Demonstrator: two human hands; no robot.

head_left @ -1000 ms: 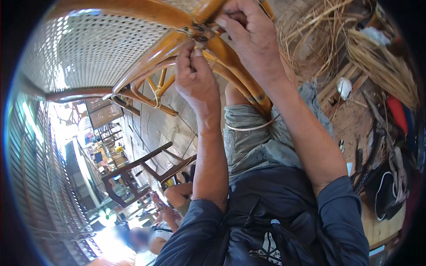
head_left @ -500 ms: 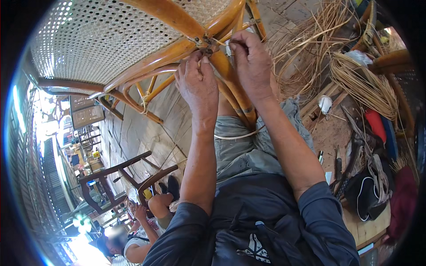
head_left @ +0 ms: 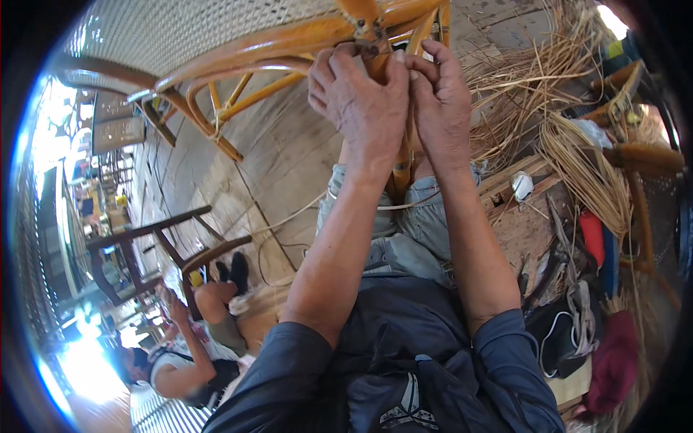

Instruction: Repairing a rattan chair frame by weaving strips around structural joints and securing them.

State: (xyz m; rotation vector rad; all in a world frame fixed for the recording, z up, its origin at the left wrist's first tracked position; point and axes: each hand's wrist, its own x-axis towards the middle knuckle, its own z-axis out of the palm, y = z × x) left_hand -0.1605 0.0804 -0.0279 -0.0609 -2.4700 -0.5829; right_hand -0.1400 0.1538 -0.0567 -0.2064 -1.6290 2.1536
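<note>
Rattan chair [head_left: 267,42] across the top, before us: our left hand [head_left: 368,105] curls at its leg joint [head_left: 371,30], our right hand [head_left: 442,115] curled just beside; we cannot tell whether either grips anything.

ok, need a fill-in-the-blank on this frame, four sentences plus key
1. The person's bare left hand is at the joint of the glossy orange-brown rattan frame, close beside the bare ____ hand.
2. The perforated woven cane panel is on the ____ side of the picture.
3. Just left of the long blue object, the smooth tapered object is coloured ____.
4. Of the maroon cloth and the looped tan bundle, higher in the picture is the ____.

Missing words: right; left; red; bundle
</note>
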